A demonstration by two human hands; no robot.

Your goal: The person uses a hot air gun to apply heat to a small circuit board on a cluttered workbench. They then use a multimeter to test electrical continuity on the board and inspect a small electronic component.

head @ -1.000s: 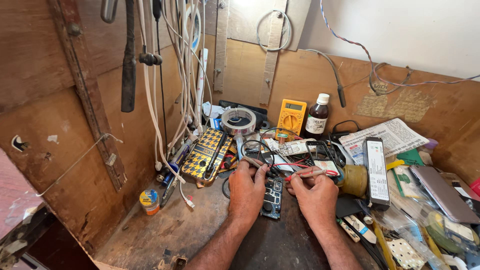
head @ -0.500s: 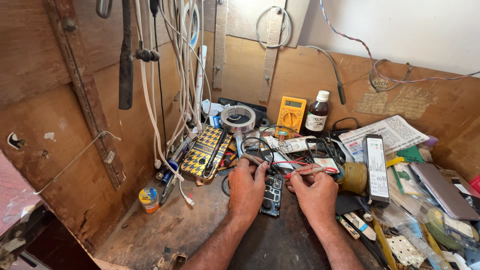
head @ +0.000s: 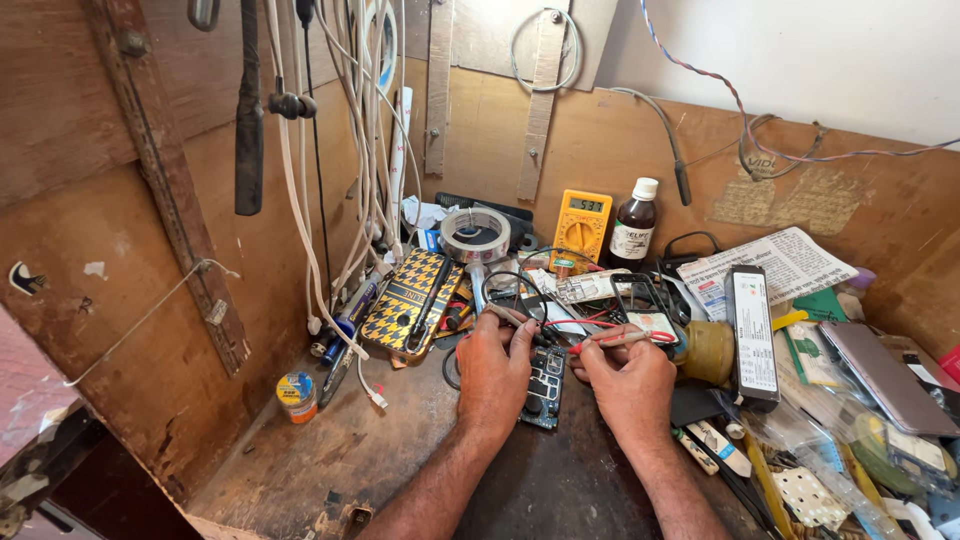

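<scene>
Plainly a cramped repair nook: plywood walls (head: 120,300), worn wooden bench top (head: 330,460), white wall (head: 850,60) above at the back.

Well left of the fingers: a dark tool (head: 248,120) hangs on the plywood, a bundle of white cables (head: 340,150) drops beside it, and a small round tin (head: 297,393) sits on the bench. Nearer, a phone cover (head: 410,303) in a yellow-and-black houndstooth pattern lies tilted.

Left hand (head: 493,372): fingers curled down, thumb and forefinger pinched shut on a thin probe (head: 505,314), tip aimed at the dark circuit board (head: 543,385). That board lies flat on the bench between the two hands, partly under the left one.

Behind the fingers: roll of tape (head: 476,235), yellow multimeter (head: 582,228) propped against the back wall, brown bottle (head: 632,222) with a white cap just beside it.

Right hand (head: 632,385): fingers closed around a red probe (head: 612,342), held nearly level, tip pointing left toward the board. Red and black leads tangle just beyond the fingertips.

Right of the fingers: a yellowish roll (head: 708,352), a long black-and-white box (head: 752,330), a folded newspaper (head: 770,265), a grey phone (head: 885,375), and dense clutter of small parts out to the edge.
</scene>
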